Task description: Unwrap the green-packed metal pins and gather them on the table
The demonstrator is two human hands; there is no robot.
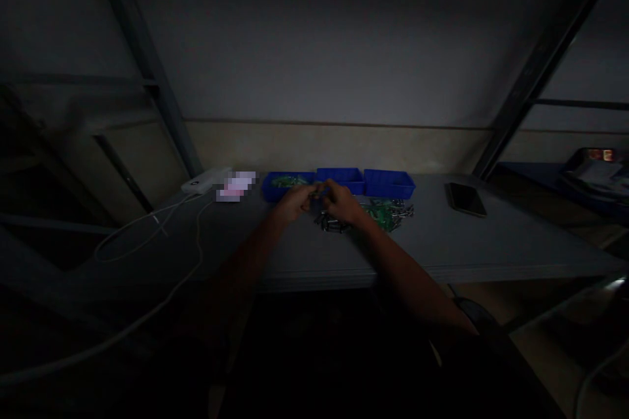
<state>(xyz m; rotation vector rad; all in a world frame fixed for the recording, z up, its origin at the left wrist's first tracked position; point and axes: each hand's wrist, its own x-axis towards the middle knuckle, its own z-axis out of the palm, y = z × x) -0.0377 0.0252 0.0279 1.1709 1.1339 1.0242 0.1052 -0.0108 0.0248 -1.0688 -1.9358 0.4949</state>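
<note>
My left hand (293, 202) and my right hand (341, 202) meet in front of the blue bins, fingertips close together. Both are closed in a pinch; whatever sits between the fingers is too small and dark to name. Behind my left hand, the left blue bin (268, 190) holds green pieces (289, 181). The middle blue bin (344, 175) lies just beyond my right hand, and the right blue bin (389, 184) stands beside it. On the table by my right forearm is a pile of green pieces (382, 215) with dark metal, screw-like parts (403, 211) around it.
A phone (466, 200) lies at the right of the grey table (432, 242). At the left are a white power strip (204, 182) with a cable (198, 242) and a pale, pixelated item (236, 186). Metal uprights frame both sides, with a wall behind.
</note>
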